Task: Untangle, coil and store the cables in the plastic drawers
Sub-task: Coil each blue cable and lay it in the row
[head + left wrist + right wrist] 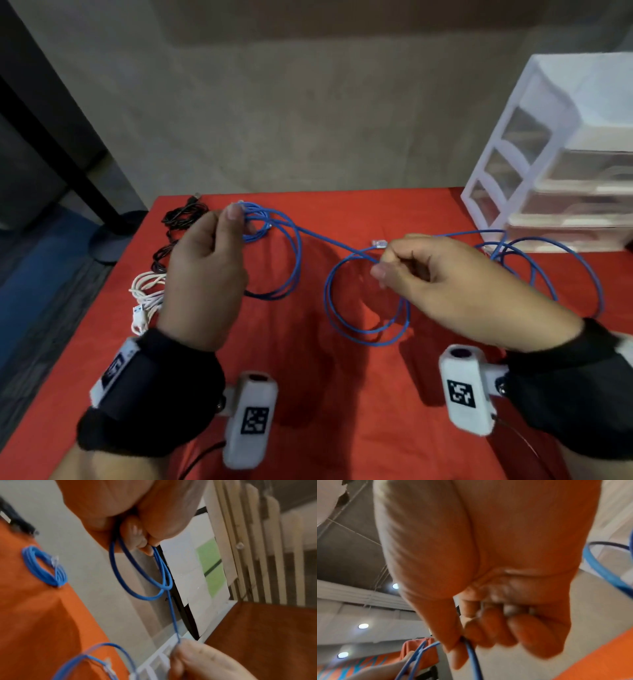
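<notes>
A long blue cable (325, 240) runs in loose loops across the red-covered table (308, 394). My left hand (229, 222) is raised at the left and holds a few coiled turns of it (137, 588) between thumb and curled fingers. My right hand (382, 267) pinches the same cable (472, 655) at centre right, with a loop hanging below it. More of the cable trails to the right in front of the white plastic drawers (561, 102). A clear plug (379, 243) lies just behind my right hand.
A small coiled blue cable (42, 568) lies at the table's far edge. A black cable (178, 222) and a white cable (147, 294) lie along the left edge. The drawer unit stands at the far right corner, its drawers pulled partly out.
</notes>
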